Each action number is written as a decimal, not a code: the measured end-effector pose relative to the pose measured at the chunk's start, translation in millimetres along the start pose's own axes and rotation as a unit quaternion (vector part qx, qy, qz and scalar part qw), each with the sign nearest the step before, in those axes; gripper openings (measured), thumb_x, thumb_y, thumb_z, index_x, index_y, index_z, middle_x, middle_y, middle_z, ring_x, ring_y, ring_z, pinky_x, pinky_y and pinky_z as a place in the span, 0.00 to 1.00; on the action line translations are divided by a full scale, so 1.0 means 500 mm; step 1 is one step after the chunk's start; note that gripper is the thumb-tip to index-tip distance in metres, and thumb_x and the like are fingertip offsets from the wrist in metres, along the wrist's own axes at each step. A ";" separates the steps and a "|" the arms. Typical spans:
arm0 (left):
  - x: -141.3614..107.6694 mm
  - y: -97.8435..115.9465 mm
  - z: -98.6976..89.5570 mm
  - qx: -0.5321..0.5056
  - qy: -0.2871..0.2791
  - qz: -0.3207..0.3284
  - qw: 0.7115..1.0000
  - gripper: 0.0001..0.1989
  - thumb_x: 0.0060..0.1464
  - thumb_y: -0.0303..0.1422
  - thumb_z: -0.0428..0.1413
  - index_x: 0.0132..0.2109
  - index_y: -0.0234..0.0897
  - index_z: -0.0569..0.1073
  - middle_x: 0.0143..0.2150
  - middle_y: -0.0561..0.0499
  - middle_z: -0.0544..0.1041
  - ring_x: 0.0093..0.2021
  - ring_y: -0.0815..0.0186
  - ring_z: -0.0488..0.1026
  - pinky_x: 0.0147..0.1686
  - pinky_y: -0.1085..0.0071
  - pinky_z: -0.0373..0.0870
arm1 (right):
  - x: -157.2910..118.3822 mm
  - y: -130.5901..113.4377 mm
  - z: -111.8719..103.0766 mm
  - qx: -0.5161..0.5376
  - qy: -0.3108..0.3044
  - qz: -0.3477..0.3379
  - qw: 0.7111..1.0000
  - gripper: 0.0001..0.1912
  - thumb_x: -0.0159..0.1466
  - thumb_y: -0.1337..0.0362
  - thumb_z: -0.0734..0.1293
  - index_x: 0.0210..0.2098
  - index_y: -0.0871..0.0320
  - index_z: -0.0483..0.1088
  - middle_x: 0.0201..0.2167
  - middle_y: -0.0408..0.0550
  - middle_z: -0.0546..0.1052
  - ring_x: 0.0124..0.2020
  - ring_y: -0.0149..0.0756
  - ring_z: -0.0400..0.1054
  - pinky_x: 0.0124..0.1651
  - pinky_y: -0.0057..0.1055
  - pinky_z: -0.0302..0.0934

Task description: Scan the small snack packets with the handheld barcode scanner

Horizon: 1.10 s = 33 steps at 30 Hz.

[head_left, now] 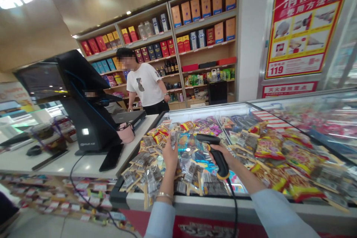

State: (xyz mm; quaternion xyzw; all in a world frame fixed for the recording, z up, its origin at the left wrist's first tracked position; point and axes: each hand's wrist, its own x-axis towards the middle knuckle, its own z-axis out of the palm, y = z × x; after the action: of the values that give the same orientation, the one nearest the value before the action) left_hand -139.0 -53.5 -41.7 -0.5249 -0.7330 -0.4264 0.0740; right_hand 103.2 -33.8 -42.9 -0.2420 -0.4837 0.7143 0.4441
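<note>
My right hand (227, 158) is wrapped round the grip of a black and yellow barcode scanner (219, 160), whose head points left. Its cable hangs down over the front of a glass-topped freezer (189, 202). Closed on a small greyish snack packet (173, 138), my left hand (169, 156) is held up in front of the scanner head. The fingers partly hide this packet. Under and around both hands, packets with wooden sticks (191, 171) lie spread on the glass. Red and yellow snack bags (269, 148) are heaped to the right.
Left of the freezer stands a counter (83, 165) with a checkout terminal (86, 119), a pink cup (126, 133), a phone (111, 158) and jars (48, 137). A person in a white T-shirt (146, 81) stands behind, before shelves of boxes (205, 44). A cable hangs off the counter.
</note>
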 end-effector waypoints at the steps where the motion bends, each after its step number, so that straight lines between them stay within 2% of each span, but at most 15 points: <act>1: -0.001 0.000 0.001 0.002 0.000 0.004 1.000 0.28 0.59 0.34 0.50 0.66 0.40 0.58 0.45 0.43 0.79 0.37 0.59 0.77 0.37 0.68 0.68 | 0.000 0.000 -0.001 0.001 -0.002 -0.001 1.000 0.15 0.53 0.53 0.70 0.27 0.60 0.70 0.14 0.43 0.71 0.11 0.29 0.63 0.13 0.24 0.56; 4: -0.002 -0.001 0.003 0.015 -0.010 0.010 1.000 0.28 0.59 0.34 0.50 0.66 0.41 0.58 0.45 0.42 0.79 0.37 0.58 0.77 0.37 0.67 0.67 | 0.000 -0.003 0.000 0.005 0.001 -0.002 1.000 0.15 0.52 0.53 0.70 0.26 0.60 0.69 0.14 0.43 0.71 0.11 0.30 0.63 0.14 0.25 0.57; 9: -0.003 0.002 0.002 0.033 -0.025 0.007 0.999 0.28 0.60 0.35 0.49 0.66 0.41 0.58 0.40 0.43 0.80 0.34 0.58 0.76 0.35 0.67 0.66 | -0.002 -0.009 0.005 0.004 0.003 -0.001 1.000 0.15 0.51 0.53 0.70 0.26 0.60 0.70 0.14 0.43 0.71 0.11 0.30 0.63 0.13 0.24 0.58; 15: -0.004 0.005 -0.002 0.026 -0.020 0.017 0.999 0.29 0.59 0.34 0.50 0.66 0.43 0.57 0.42 0.45 0.80 0.35 0.61 0.76 0.35 0.70 0.65 | 0.001 -0.005 0.002 0.007 -0.013 -0.012 1.000 0.15 0.52 0.54 0.69 0.28 0.61 0.71 0.14 0.43 0.71 0.11 0.30 0.64 0.13 0.24 0.57; 20: -0.003 0.004 0.000 0.049 -0.021 0.009 0.999 0.28 0.60 0.36 0.50 0.66 0.43 0.57 0.38 0.45 0.80 0.33 0.60 0.76 0.34 0.70 0.65 | 0.005 -0.003 0.000 0.006 -0.009 -0.013 1.000 0.15 0.52 0.54 0.70 0.27 0.61 0.70 0.13 0.43 0.71 0.11 0.30 0.63 0.12 0.24 0.57; 25: -0.003 0.006 -0.001 0.045 -0.018 0.012 0.999 0.28 0.60 0.36 0.49 0.67 0.42 0.57 0.40 0.44 0.80 0.34 0.59 0.76 0.35 0.68 0.66 | 0.001 -0.004 0.000 0.004 -0.016 -0.013 1.000 0.15 0.53 0.54 0.69 0.28 0.61 0.71 0.14 0.43 0.71 0.11 0.30 0.64 0.13 0.23 0.57; 33: -0.004 0.015 -0.002 0.055 -0.029 0.023 0.998 0.30 0.60 0.36 0.48 0.68 0.39 0.54 0.41 0.42 0.80 0.36 0.57 0.77 0.37 0.66 0.67 | -0.009 -0.020 0.016 0.012 0.014 0.006 1.000 0.16 0.50 0.53 0.71 0.25 0.61 0.70 0.14 0.43 0.71 0.11 0.29 0.63 0.13 0.23 0.58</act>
State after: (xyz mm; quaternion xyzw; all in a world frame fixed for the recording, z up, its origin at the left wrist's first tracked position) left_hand -132.1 -54.9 -38.0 -0.5494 -0.7445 -0.3682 0.0911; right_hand 103.2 -40.3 -30.6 -0.2493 -0.4675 0.7191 0.4498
